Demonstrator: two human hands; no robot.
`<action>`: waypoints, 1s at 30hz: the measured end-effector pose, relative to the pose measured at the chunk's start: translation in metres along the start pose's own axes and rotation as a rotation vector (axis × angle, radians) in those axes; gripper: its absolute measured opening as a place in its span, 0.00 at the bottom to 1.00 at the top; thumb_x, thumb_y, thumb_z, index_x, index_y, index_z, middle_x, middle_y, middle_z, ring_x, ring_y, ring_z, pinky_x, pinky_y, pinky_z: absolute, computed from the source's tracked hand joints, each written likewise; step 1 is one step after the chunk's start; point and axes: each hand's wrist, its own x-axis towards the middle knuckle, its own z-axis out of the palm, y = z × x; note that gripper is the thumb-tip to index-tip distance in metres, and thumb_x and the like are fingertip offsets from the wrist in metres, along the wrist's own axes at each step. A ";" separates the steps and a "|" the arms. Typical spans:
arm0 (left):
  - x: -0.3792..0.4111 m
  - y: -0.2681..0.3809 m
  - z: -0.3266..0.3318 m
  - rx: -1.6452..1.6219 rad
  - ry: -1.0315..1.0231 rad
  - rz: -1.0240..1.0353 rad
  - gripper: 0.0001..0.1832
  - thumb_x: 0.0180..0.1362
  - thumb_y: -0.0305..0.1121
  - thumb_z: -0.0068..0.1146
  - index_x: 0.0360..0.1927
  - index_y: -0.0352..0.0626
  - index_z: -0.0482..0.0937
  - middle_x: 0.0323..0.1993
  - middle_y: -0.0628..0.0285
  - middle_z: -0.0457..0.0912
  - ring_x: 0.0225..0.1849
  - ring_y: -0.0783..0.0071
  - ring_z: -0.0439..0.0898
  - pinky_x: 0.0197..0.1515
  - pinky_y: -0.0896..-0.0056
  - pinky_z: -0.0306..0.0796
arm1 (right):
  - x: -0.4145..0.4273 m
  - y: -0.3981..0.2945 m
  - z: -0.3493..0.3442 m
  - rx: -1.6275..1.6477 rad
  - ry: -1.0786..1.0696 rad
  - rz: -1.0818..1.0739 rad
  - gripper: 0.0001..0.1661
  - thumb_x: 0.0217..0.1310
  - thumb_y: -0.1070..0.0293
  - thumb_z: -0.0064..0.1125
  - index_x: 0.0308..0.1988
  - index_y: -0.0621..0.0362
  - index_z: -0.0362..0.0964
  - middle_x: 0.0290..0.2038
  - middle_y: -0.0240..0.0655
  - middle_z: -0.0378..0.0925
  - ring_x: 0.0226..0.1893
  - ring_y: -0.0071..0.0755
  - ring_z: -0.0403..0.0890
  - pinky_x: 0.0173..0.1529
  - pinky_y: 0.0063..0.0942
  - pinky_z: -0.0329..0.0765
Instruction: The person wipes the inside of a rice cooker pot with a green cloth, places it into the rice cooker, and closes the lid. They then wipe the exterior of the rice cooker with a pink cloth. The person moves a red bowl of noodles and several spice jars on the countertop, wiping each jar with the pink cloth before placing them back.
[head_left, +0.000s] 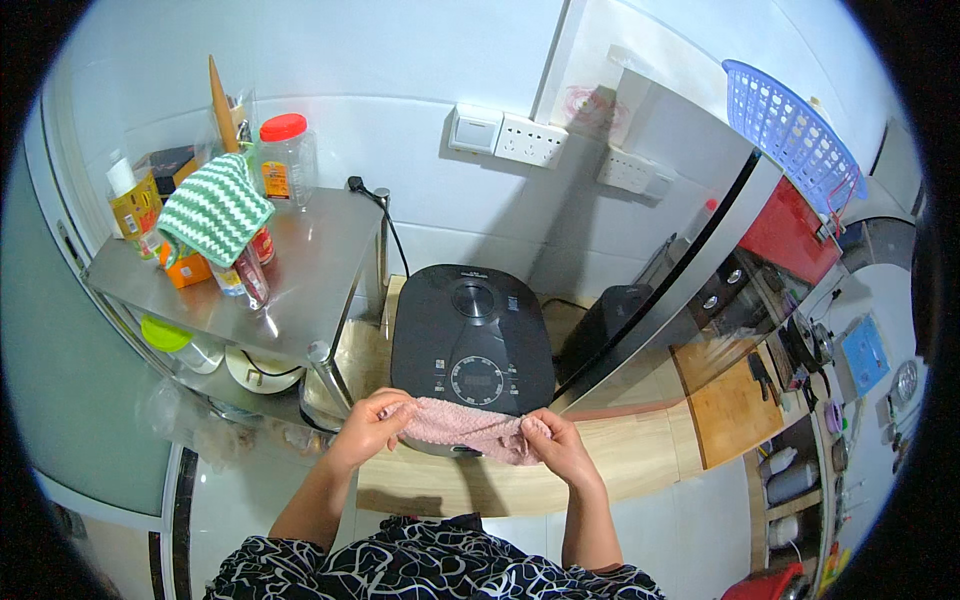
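A pink cloth is stretched between my two hands, over the front edge of a black rice cooker. My left hand grips the cloth's left end, thumb and fingers pinched together. Its right end, somewhat bunched, is held in my right hand. The cooker's lid is down, with a round vent near the back and a ring of controls near the front. It stands on a light wooden surface.
At left, a steel shelf holds a red-lidded jar, a green-and-white striped cloth and packages. A black plug rests at its back corner. Right are a glossy refrigerator-like panel, a blue basket, a cutting board and a knife.
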 end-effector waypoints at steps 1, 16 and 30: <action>0.003 -0.002 0.000 -0.007 0.006 0.051 0.09 0.58 0.32 0.48 0.39 0.39 0.75 0.23 0.70 0.73 0.21 0.86 0.69 0.20 0.85 0.63 | 0.001 0.001 -0.002 -0.011 -0.005 0.029 0.11 0.59 0.64 0.50 0.32 0.61 0.70 0.24 0.23 0.70 0.25 0.13 0.67 0.28 0.15 0.66; 0.007 0.004 0.014 0.139 -0.378 -0.011 0.16 0.52 0.32 0.56 0.44 0.39 0.72 0.33 0.64 0.73 0.36 0.81 0.70 0.36 0.82 0.65 | 0.018 -0.012 -0.010 0.393 0.230 0.036 0.08 0.57 0.66 0.53 0.31 0.60 0.72 0.24 0.26 0.73 0.23 0.15 0.70 0.27 0.15 0.69; 0.054 0.035 0.041 0.949 0.515 0.486 0.11 0.51 0.29 0.50 0.39 0.40 0.72 0.39 0.53 0.73 0.40 0.57 0.70 0.42 0.61 0.65 | 0.086 -0.006 -0.015 -0.965 0.512 -0.420 0.29 0.48 0.56 0.57 0.48 0.58 0.64 0.45 0.48 0.67 0.46 0.49 0.68 0.49 0.41 0.65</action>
